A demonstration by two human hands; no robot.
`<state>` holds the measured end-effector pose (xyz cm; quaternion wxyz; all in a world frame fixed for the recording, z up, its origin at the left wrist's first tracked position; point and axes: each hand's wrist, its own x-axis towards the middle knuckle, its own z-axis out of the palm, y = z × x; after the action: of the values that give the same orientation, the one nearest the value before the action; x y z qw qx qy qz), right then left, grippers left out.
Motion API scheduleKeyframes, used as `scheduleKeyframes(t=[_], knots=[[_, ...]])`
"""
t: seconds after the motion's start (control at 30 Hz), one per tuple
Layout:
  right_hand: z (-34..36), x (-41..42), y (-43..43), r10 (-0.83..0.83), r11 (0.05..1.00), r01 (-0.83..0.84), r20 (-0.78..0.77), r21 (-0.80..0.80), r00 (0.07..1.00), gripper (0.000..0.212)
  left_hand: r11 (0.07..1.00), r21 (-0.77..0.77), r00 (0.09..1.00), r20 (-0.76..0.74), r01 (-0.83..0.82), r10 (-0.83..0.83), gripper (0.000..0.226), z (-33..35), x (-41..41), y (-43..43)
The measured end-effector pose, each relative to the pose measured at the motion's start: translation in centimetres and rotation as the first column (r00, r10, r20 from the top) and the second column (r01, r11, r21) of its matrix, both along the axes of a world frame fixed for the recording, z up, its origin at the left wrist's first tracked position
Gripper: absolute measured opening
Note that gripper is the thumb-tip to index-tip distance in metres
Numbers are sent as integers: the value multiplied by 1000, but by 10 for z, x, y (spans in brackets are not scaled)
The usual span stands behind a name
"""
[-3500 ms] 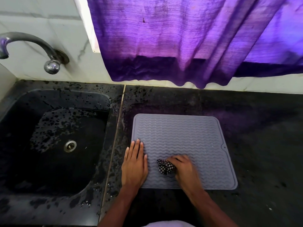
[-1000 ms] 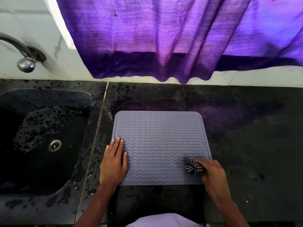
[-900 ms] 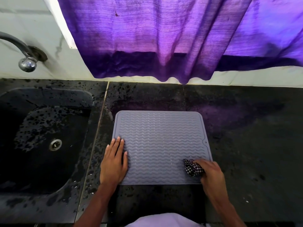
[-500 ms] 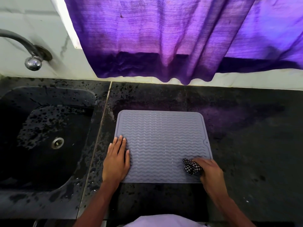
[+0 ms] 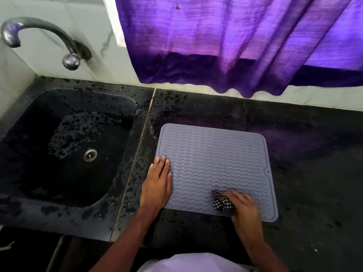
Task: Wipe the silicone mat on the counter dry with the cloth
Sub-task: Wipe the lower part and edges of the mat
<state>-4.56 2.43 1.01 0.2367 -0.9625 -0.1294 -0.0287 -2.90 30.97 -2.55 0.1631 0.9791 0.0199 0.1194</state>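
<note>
Chrome tap (image 5: 42,31) juts from the tiled wall at far left, its spout above a black stone sink (image 5: 59,173) with a metal drain (image 5: 90,154) in the floor. Water spots fleck the basin and its rim.

Just right of the seam, on the black counter (image 5: 314,193), the left hand (image 5: 157,185) lies flat with straight fingers close together. It presses on the left edge of the grey silicone mat (image 5: 212,160), the outer side of the hand over the wet stone. The wavy-ribbed mat lies flat near the counter's front edge.

Toward the mat's front right corner the right hand (image 5: 245,210), motion-blurred, grips a bunched black-and-white checked cloth (image 5: 223,202) against the mat, covering part of the cloth and the ribs beneath.

A purple curtain (image 5: 235,46) hangs behind, its hem ending over the white ledge at the counter's back, well apart from the mat. White clothing (image 5: 192,264) shows at the bottom edge.
</note>
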Motion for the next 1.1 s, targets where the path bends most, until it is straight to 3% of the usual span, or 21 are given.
scheduleKeyframes(t=[0.2, 0.4, 0.57, 0.7, 0.9, 1.0, 1.1], knots=[[7, 11, 1, 21, 1000, -21, -63, 14, 998, 78, 999, 44, 1000, -12, 2, -1, 51, 3, 1, -3], [13, 14, 27, 107, 992, -101, -87, 72, 990, 71, 987, -161, 999, -31, -23, 18, 52, -4, 2, 4], [3, 3, 38, 99, 995, -99, 8, 19, 995, 67, 996, -90, 999, -35, -19, 16, 52, -4, 2, -1], [5, 5, 42, 93, 996, -93, -5, -4, 996, 74, 995, -97, 999, -31, -21, 19, 52, -5, 3, -2], [15, 8, 61, 161, 986, -157, -90, 52, 983, 71, 964, -264, 1000, -14, 13, -17, 50, -6, 4, 10], [11, -1, 80, 235, 972, -234, -93, 18, 968, 70, 968, -244, 999, 5, 49, -49, 48, -8, 6, 17], [7, -2, 88, 202, 979, -198, -86, 54, 976, 69, 977, -209, 999, 23, 36, -32, 48, -8, 5, 12]])
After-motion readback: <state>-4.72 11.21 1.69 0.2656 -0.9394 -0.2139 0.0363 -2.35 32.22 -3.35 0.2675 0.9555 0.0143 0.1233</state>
